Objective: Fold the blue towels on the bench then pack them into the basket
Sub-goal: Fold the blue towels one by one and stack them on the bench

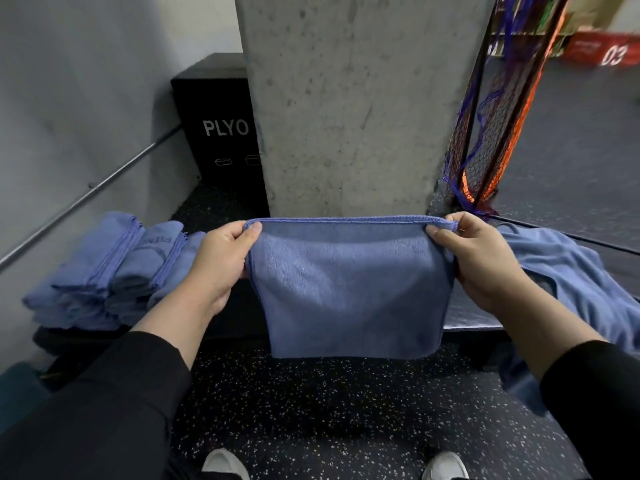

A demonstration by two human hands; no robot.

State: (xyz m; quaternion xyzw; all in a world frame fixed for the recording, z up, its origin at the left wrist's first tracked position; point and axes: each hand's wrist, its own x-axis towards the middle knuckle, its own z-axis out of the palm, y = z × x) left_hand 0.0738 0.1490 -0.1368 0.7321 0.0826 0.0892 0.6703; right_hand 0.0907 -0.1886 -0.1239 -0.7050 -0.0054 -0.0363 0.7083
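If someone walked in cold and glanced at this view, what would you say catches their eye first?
First the blue towel held up at centre, the left hand and right hand pinching its top corners so it hangs in front of the concrete pillar. Next the pile of folded towels on the left, and a loose towel draped on the right.

bench (467,318) | left: folded blue towels (104,268) | right: loose blue towel (568,268)

My left hand (221,261) at 9 o'clock, my right hand (481,261) at 3 o'clock, both raised level, thumbs on top, each pinching a top corner of blue towel (349,292). Forearms angled inward, black sleeves.
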